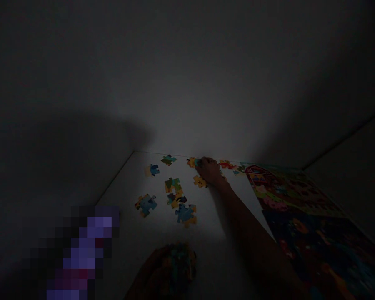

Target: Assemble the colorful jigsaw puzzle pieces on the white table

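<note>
My right hand [210, 170] reaches to the far edge of the white tabletop, fingers bent down. They are closed on a greenish jigsaw puzzle piece [198, 163], which is partly hidden by them. A yellow-orange piece [191, 161] lies just left of it, and another yellow piece [199, 181] is below the hand. Near the bottom, my left hand [153, 268] is wrapped round a bunch of puzzle pieces [180, 260]; dim light hides their pictures. Between the hands lie a joined green-yellow group [173, 185] and a blue piece [186, 213].
Loose pieces [146, 204], [152, 169] and a green piece [168, 159] lie to the left. Red pieces [227, 165] sit right of my hand. At the right are a farm picture [278, 183] and a dark picture [318, 241]. A wall [187, 100] borders the table [128, 191].
</note>
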Demonstrator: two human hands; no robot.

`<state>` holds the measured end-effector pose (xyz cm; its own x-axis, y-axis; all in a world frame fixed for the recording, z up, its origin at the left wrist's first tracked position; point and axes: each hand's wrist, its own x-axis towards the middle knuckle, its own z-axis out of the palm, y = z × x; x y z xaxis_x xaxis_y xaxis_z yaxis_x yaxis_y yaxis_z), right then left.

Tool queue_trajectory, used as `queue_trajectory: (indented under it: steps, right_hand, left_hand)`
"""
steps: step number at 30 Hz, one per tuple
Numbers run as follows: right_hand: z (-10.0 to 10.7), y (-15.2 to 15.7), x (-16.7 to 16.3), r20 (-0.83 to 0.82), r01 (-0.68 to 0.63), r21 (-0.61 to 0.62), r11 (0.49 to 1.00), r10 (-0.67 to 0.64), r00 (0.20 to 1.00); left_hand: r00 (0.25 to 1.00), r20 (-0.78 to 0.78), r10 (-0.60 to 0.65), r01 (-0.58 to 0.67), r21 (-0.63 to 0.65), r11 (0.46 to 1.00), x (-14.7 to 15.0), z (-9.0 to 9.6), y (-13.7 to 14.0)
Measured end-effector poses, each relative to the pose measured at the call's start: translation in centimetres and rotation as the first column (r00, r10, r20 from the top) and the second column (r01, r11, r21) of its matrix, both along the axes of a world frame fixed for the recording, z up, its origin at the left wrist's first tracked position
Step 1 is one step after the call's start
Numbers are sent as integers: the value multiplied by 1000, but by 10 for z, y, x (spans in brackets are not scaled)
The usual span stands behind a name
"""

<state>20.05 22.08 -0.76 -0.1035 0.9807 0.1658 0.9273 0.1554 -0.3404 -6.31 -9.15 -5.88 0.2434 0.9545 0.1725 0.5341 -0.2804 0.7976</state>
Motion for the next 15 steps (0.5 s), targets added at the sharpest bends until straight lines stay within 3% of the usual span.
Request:
queue_trajectory:
  steps: [5, 8, 11, 13, 15]
  right_hand:
    - [5, -6, 3, -86, -44, 14, 999, 46, 995]
    - [9, -9, 2, -185, -215, 25, 976, 216, 959]
    - [12, -12, -3, -269, -407, -2, 913, 392, 880]
    - [12, -12, -6, -325, -380, 15, 925, 364, 873]
    - [8, -10, -8, -363, -227, 52, 973, 230, 903]
  left_hand:
    - [996, 0, 88, -87, 137, 987, 14, 8, -5]
    - [999, -18, 48, -42, 239, 970, 22, 17, -3]
    - [998, 7, 68, -67, 285, 956, 26, 22, -2]
    - [993, 39, 108, -115, 269, 956, 26, 23, -2]
    - [994, 32, 102, -107, 228, 968, 26, 24, -2]
